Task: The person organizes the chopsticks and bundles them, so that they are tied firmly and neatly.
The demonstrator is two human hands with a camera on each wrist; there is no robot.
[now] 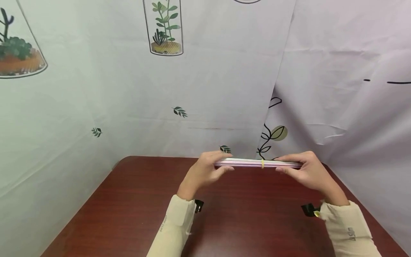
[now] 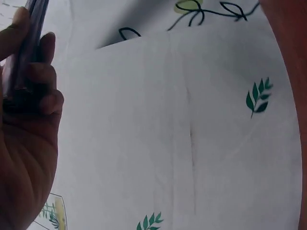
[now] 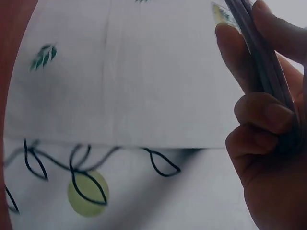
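A thin, long bundle (image 1: pixel 245 163) with white and pink layers is held level above the table, seen edge-on, so its exact kind is unclear. Round it, right of the middle, runs a narrow yellow band (image 1: pixel 262 164). My left hand (image 1: pixel 205 168) grips the left end, thumb below and fingers above. At the opposite end my right hand (image 1: pixel 309 170) holds it in the same manner. In the left wrist view the bundle (image 2: pixel 29 48) looks dark between thumb and curled fingers. The right wrist view also shows fingers bent round the layered bundle (image 3: pixel 268 67).
Below both hands lies a dark red-brown table (image 1: pixel 154 207). White cloth (image 1: pixel 218 85) printed with plants and leaves hangs behind it and along both sides. Small black devices (image 1: pixel 199 206) sit at the cuffs of the cream sleeves (image 1: pixel 174 225).
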